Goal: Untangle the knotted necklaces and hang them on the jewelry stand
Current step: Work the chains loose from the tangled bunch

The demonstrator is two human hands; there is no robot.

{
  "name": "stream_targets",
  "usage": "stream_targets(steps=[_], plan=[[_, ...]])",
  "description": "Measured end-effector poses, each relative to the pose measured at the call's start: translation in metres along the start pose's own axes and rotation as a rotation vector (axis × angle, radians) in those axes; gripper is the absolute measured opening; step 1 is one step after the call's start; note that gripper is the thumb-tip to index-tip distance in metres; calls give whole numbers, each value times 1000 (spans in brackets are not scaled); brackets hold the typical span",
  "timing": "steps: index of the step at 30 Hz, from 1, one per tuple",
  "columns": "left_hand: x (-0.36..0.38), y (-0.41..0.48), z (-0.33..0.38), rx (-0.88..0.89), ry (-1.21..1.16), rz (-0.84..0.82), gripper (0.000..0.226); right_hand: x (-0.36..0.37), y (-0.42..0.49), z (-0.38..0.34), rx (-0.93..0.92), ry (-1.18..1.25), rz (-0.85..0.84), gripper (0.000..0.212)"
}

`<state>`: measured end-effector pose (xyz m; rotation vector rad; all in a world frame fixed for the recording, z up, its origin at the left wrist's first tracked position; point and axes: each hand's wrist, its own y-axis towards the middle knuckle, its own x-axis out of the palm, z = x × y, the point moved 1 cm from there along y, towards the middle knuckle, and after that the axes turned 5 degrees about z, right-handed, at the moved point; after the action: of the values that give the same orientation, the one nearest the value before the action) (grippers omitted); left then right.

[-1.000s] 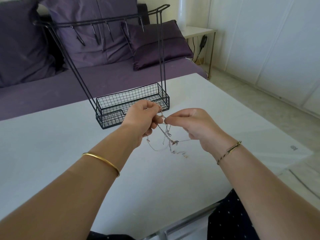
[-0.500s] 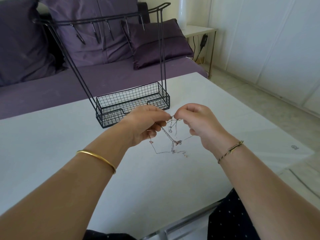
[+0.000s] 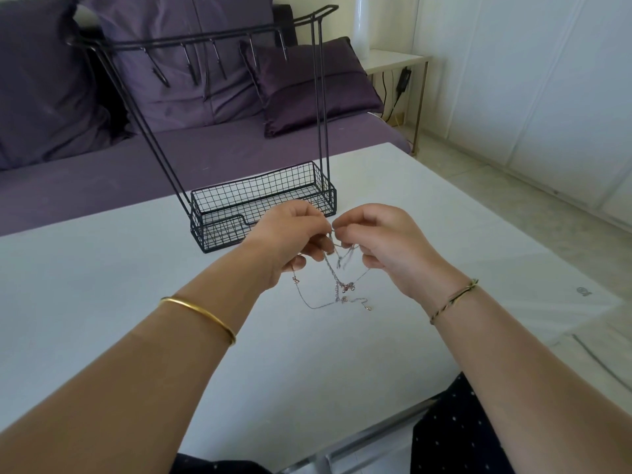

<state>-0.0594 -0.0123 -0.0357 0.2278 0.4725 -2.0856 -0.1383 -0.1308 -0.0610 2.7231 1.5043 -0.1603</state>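
The left grip (image 3: 290, 241) and the right grip (image 3: 383, 241) meet fingertip to fingertip above the middle of the desk (image 3: 136, 268). Each has its thumb and forefinger pressed together on a strand of the knotted necklaces (image 3: 337, 285), and the other fingers curl underneath. The two pinch points almost touch.

The thin chains hang down from there between the two grips in a tangled bunch. A tighter knot with small rose-coloured clasps sits low in the bunch. One long loop sags toward the left, and a short tail with a clasp trails to the right. Whether the lowest loop touches the desk cannot be told.

A plain gold bangle (image 3: 201, 316) circles the left wrist, and a thin twisted bracelet (image 3: 451, 301) circles the right.

Just beyond the grips, toward the far edge of the desk, stands the black wire jewelry stand (image 3: 263, 206). It has a mesh basket as its base, and tall rods rise to a top rail with hooks. The necklaces are apart from it.

Past the far edge is a purple sofa (image 3: 102, 172) with cushions (image 3: 307, 87). A small side table (image 3: 393, 59) stands beyond the far right corner. Dark dotted clothing (image 3: 455, 432) shows at the near edge.
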Motion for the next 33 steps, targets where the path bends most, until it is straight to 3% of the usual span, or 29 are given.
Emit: stream_targets(steps=[4, 8, 19, 26, 33], plan=[[0, -2, 1, -8, -6, -1, 16, 0, 0, 1, -127, -83, 25, 4], [0, -3, 1, -5, 0, -2, 17, 2, 2, 5, -250, -245, 91, 13], [6, -4, 2, -49, -8, -43, 24, 4, 5, 7, -389, -300, 83, 9], [5, -5, 3, -13, 53, -45, 29, 5, 8, 10, -335, -257, 112, 12], [4, -4, 2, -19, 22, 30, 23, 6, 7, 8, -155, -122, 73, 19]])
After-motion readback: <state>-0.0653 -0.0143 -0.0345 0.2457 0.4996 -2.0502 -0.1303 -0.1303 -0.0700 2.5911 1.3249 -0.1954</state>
